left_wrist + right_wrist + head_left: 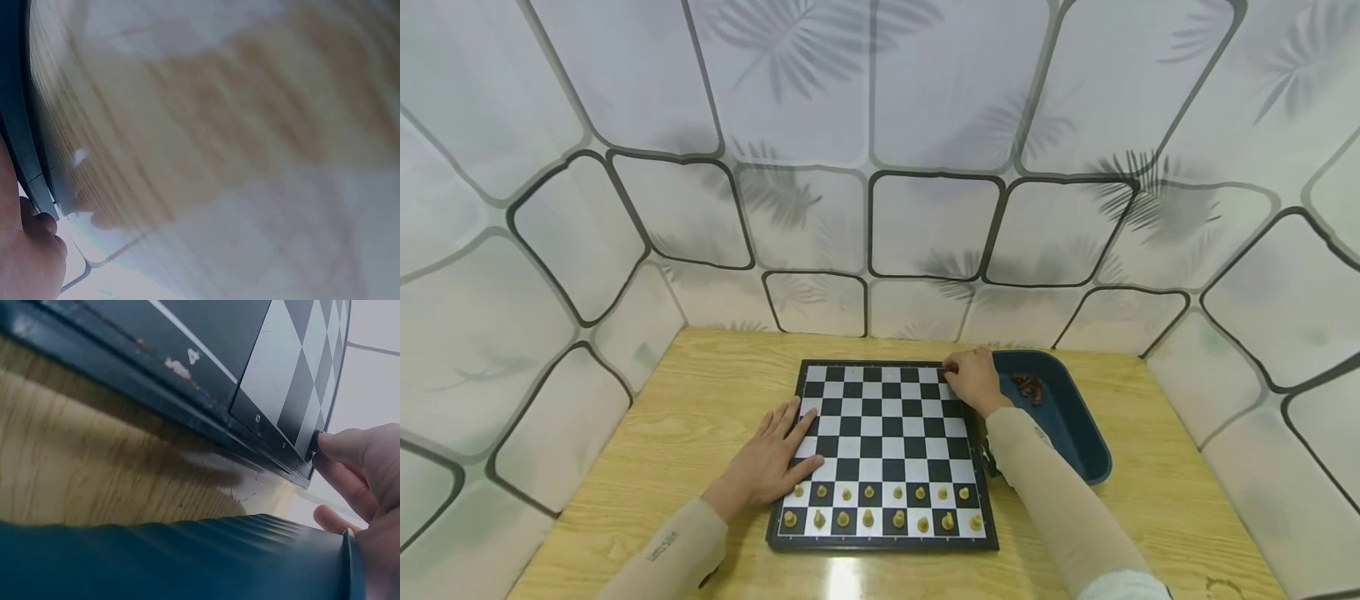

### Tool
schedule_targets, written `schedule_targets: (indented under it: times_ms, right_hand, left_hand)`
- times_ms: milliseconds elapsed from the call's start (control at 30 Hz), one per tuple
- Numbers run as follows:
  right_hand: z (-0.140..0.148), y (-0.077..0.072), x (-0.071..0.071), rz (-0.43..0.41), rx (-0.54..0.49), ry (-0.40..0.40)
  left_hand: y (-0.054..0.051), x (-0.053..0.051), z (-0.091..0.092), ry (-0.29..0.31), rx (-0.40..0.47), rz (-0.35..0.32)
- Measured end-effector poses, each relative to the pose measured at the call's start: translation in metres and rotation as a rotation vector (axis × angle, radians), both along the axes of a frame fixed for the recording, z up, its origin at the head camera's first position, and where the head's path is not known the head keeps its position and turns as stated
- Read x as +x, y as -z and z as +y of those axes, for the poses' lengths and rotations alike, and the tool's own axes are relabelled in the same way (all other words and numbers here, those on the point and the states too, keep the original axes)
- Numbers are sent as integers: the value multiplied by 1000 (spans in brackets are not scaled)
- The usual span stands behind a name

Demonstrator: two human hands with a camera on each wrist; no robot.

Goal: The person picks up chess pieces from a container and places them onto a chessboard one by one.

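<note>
A chessboard [883,425] with black and white squares lies on the table, with two rows of yellow chess pieces [868,518] along its near side. My left hand [767,458] rests with spread fingers on the board's left edge. At the far right corner, my right hand [975,381] pinches a small dark chess piece [317,442] between thumb and finger, at the board surface. The fingers mostly hide that piece, so its exact kind cannot be told. To the board's right, a blue bin [1078,429] holds several dark reddish chess pieces [1027,387].
The wooden table [700,392] shows on both sides of the board. Patterned fabric walls [925,225] rise behind it and at its sides. The bin's ridged wall [187,559] runs close beside the board, under my right forearm. A small black item [988,458] lies between board and bin.
</note>
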State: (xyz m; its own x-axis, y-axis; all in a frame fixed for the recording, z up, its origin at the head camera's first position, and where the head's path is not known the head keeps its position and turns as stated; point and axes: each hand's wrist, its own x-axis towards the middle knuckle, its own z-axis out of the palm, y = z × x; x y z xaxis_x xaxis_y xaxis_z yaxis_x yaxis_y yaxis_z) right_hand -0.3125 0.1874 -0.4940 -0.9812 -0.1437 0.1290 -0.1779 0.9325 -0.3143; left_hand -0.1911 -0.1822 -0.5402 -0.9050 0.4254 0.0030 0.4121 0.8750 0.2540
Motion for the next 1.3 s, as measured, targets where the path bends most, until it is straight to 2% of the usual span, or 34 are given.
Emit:
schedule_targets:
  times_ms: [300, 433, 700, 900, 1033, 1300]
  right_hand:
    - [0, 0, 0, -9, -10, 9]
    - [1, -3, 1, -18, -39, -16]
    - [13, -24, -2, -104, -256, -38]
    - [34, -35, -5, -57, -341, -31]
    - [50, -37, -3, -70, -399, 16]
    - [77, -32, 2, -36, -378, 58]
  left_hand:
    - [-1, 0, 0, 4, -7, -5]
    - [-2, 0, 0, 5, -15, -5]
    - [-2, 1, 0, 0, -5, 0]
    - [-2, 1, 0, -6, 3, 1]
    - [-2, 1, 0, -12, 2, -1]
    - [-1, 1, 0, -17, -11, -13]
